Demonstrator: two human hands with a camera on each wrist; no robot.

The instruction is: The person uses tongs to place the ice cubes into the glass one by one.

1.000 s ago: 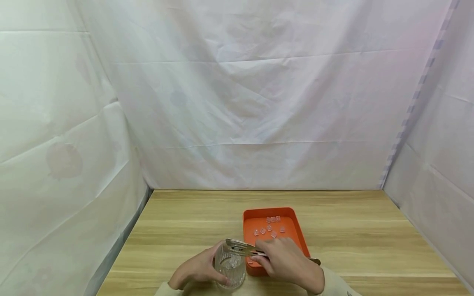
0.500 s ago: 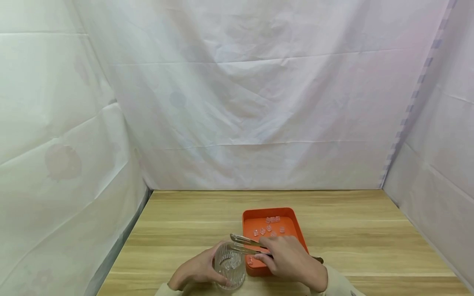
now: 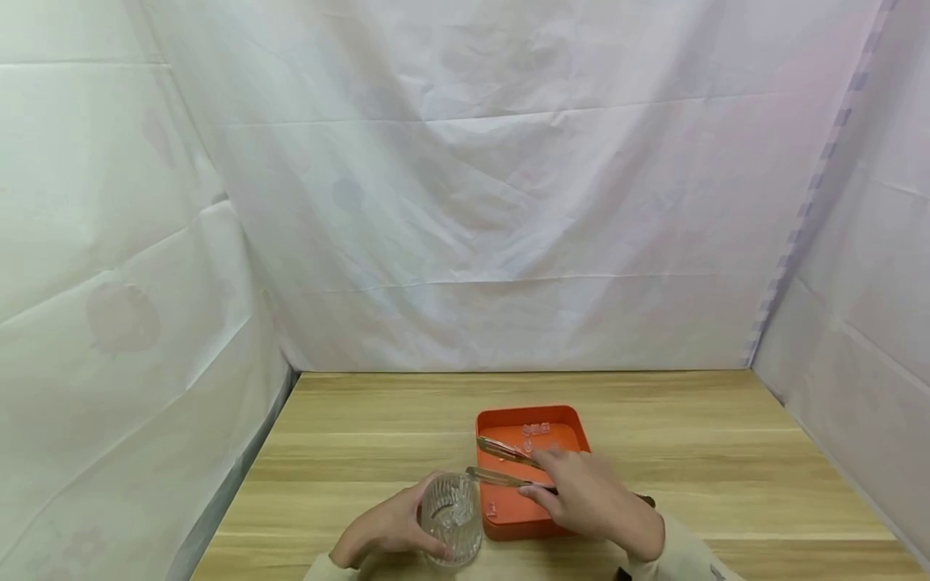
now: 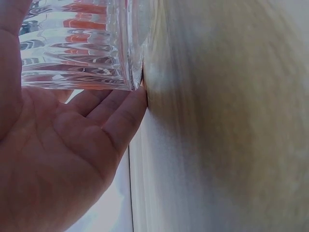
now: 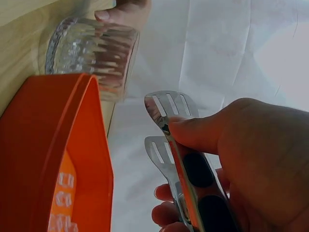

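"Orange tray [image 3: 525,529] on the wood-grain counter [image 3: 349,452]. Beside its near left corner, a ribbed glass tumbler [image 3: 455,523], upright. Can't tell whether the two touch."

"And the left hand [image 3: 392,519]?"

"Wrapped about the tumbler, thumb on the near side, fingers round the far; left wrist view has fingertips down at the base. A bracing hold, I'd judge: slick glass, and a low grip resists tipping."

"The right hand [image 3: 590,494]?"

"Grips slotted metal tongs [image 3: 498,478], thumb on one arm, fingers curled about the other. Arms well apart, nothing seen between the heads. Slack squeeze, probably, letting them spring wide. Tongs over the tray, one tip near the tumbler's rim."

"Small clear cubes [image 3: 535,429]?"

"Group at the tray's far end, others mid-tray partly behind the tongs, one alone at the near left. Raised walls presumably stop them straying. Clear pieces seem to lie in the tumbler too; the ribs blur any count."

"Why tumbler and tray so close?"

"Keeps both within easy reach, likely."
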